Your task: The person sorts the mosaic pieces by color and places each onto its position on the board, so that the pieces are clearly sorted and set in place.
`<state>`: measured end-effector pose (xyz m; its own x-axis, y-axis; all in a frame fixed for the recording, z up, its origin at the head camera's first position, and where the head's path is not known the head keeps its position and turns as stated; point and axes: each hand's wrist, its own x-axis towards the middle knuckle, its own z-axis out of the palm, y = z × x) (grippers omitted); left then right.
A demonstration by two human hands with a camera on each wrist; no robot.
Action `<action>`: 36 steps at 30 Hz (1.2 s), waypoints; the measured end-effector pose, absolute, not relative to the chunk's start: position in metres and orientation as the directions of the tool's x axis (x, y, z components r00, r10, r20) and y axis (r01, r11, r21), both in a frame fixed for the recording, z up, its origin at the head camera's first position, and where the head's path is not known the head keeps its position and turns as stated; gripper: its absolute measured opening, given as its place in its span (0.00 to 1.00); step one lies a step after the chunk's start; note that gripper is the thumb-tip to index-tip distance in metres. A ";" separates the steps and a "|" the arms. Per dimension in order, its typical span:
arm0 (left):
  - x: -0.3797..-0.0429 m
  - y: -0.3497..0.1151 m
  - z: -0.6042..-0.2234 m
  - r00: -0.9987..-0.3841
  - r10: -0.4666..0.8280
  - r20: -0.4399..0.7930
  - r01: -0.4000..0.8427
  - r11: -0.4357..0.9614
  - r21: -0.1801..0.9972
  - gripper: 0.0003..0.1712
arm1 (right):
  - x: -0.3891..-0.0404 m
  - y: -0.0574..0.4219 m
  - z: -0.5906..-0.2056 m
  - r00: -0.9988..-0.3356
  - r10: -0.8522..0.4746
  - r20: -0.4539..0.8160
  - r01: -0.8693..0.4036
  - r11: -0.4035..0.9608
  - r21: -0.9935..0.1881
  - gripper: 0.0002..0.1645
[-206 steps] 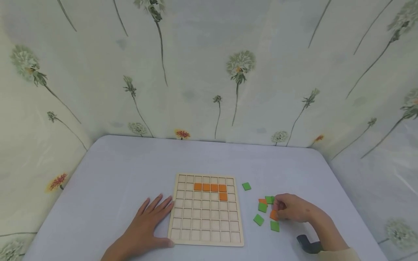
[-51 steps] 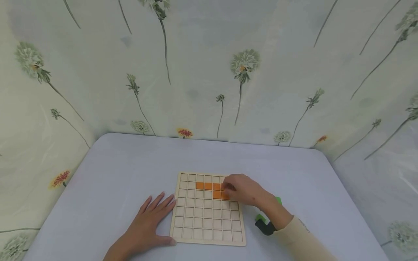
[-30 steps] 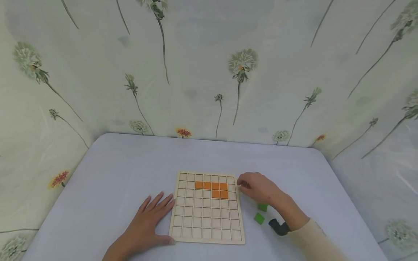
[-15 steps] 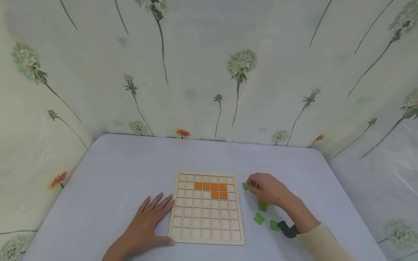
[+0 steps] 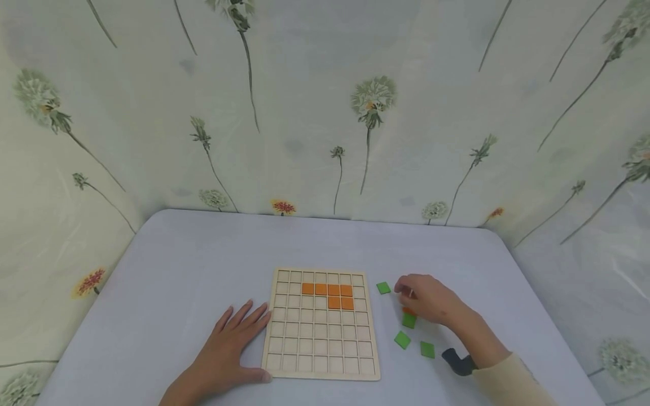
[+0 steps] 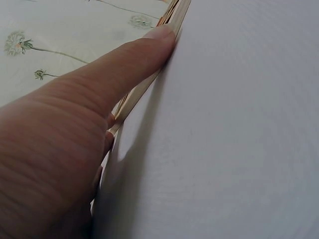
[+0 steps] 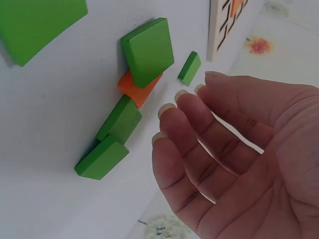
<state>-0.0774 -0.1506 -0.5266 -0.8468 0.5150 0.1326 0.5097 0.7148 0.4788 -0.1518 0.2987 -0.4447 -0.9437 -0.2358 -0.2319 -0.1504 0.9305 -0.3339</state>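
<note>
Six square orange tiles (image 5: 333, 290) in the wooden grid board (image 5: 306, 345), left hand (image 5: 225, 349) spread against it; square green tiles (image 7: 149, 52), one loose orange tile (image 7: 140, 93) left by the empty, half-curled right hand (image 5: 429, 298).

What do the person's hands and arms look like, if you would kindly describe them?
The left hand and right hand are bare, with no gloves or rings in sight. A cream sleeve covers part of the right arm, and a dark, bent piece shows beside it; whether that is attached cannot be told. No sleeve shows on the left.
</note>
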 end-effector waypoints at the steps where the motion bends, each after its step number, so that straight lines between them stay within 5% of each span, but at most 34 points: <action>1: -0.078 -0.151 -0.527 -0.849 0.513 0.128 0.506 0.718 0.478 0.66 | -0.151 0.300 -0.445 -0.943 -0.233 -0.237 -0.147 0.931 -0.333 0.09; 36: -0.079 -0.151 -0.531 -0.854 0.508 0.116 0.499 0.732 0.463 0.66 | -0.144 0.310 -0.450 -0.909 -0.262 -0.323 -0.150 0.931 -0.333 0.12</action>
